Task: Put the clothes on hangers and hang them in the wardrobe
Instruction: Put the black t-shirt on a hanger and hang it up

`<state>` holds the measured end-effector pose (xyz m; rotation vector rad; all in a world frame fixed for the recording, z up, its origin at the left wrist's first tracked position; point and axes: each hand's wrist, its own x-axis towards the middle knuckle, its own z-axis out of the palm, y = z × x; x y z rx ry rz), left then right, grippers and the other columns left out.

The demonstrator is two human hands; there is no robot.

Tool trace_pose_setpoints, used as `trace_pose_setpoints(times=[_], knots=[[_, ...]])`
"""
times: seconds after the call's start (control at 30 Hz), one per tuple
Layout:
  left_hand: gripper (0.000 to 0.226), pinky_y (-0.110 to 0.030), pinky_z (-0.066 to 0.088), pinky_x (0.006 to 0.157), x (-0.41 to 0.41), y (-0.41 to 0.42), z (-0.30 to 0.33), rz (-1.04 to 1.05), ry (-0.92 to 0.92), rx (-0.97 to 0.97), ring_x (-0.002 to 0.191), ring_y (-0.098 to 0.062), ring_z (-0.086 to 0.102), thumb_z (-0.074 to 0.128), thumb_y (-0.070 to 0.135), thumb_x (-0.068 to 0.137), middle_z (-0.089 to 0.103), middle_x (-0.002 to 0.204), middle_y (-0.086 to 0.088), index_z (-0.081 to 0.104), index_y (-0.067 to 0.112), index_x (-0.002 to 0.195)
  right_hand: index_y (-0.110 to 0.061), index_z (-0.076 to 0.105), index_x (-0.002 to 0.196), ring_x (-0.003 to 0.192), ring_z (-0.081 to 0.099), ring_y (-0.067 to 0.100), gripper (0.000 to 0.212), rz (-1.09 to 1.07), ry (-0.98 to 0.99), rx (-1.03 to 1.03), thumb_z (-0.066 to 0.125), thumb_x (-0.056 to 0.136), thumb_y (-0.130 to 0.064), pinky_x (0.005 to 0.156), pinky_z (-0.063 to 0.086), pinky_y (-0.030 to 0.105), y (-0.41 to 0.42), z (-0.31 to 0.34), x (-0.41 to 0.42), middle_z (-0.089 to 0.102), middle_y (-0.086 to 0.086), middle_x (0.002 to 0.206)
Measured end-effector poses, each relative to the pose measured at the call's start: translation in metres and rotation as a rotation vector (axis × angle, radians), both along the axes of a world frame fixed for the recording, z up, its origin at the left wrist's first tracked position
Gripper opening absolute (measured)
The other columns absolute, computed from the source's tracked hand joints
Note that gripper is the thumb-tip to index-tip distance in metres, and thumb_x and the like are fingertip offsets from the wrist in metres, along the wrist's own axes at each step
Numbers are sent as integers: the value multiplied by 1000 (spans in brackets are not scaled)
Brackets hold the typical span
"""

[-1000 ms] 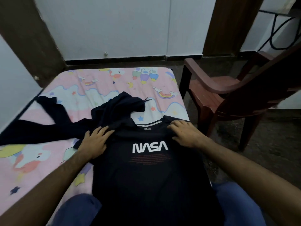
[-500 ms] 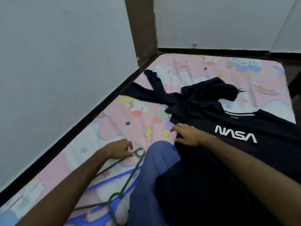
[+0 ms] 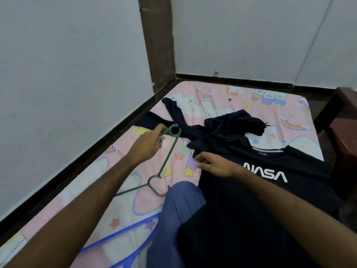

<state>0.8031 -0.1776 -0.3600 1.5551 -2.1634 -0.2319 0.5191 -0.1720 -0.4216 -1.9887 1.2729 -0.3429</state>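
Your left hand [image 3: 146, 146] pinches the green hanger [image 3: 166, 157] by its hook, lifted over the bed [image 3: 222, 105]; your right hand [image 3: 214, 165] rests, fingers loosely bent, on the NASA shirt's [image 3: 270, 190] left edge. Hanger and shirt lie just apart.

- The green hanger [image 3: 167, 154] — its lower bar runs behind the left forearm and the knee.
- The blue hanger [image 3: 123, 242] is cut by the bottom edge.
- The chair [image 3: 345, 120] — only a corner shows.

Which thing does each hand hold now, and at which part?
The left hand holds the green hanger by its hook end. The right hand rests on the NASA T-shirt near its left shoulder; a grip cannot be told.
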Motion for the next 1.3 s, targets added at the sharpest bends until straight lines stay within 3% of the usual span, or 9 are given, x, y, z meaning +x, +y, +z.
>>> trace_pose_setpoints(times=[0.13,0.27,0.4,0.6,0.67,0.8,0.9,1.13,1.3], knots=[[20,-16,39,57,-49,-29,66,-72,419,-133,57,-5,51,42,9,103,61,71,-5,49,20,119,-13,39,147,119,56,10,56,-147,-290,115,62,100,-32,98,48,20,-3,15,0,52,-1,137],[21,-20,30,41,-97,-54,93,-76,812,-73,45,-11,37,40,11,106,57,70,-5,47,25,119,-18,19,152,121,58,12,71,-435,-673,135,64,99,-33,93,48,20,-8,31,-14,51,-1,142],[18,-18,22,41,-147,-68,88,-78,1108,36,41,-10,28,38,11,107,54,70,-1,44,20,121,-22,36,140,96,74,28,39,-663,-1057,238,50,106,-36,85,61,42,-18,47,-60,69,10,112],[18,-33,51,43,-242,-78,54,-55,1321,290,50,-17,55,31,5,107,56,90,-13,30,16,121,-5,53,113,45,60,17,24,-914,-1017,94,38,108,-22,42,49,25,-31,56,-172,62,12,61],[14,-43,59,60,-273,-86,36,-135,1249,466,66,-23,67,32,11,109,63,101,-20,38,15,120,-5,51,110,44,61,19,18,-963,-963,86,38,106,-16,40,48,24,-36,54,-209,63,16,62],[41,-40,50,88,-311,-105,-7,-346,614,553,102,-19,67,35,48,103,71,114,-3,68,25,110,-11,45,111,46,67,20,16,-1098,-985,44,30,107,-7,43,54,25,-48,43,-276,65,22,68],[21,-40,46,99,-328,-122,-49,-520,133,306,109,-15,59,49,22,101,67,113,6,67,22,111,-10,42,115,56,72,25,19,-1223,-1087,16,27,105,-2,49,58,30,-63,31,-317,65,26,81],[29,-42,40,96,-358,-165,-105,-574,-484,131,119,-19,52,58,29,96,59,125,8,55,29,125,-9,41,112,63,74,30,18,-1312,-1207,14,27,106,-1,55,61,35,-108,7,-368,67,27,87],[25,-34,34,79,-353,-183,-123,-696,-642,-10,105,-16,60,57,47,95,58,112,7,54,27,109,-8,41,116,71,75,31,17,-1295,-1232,39,26,109,-5,60,61,35,-138,-14,-378,69,27,89]])
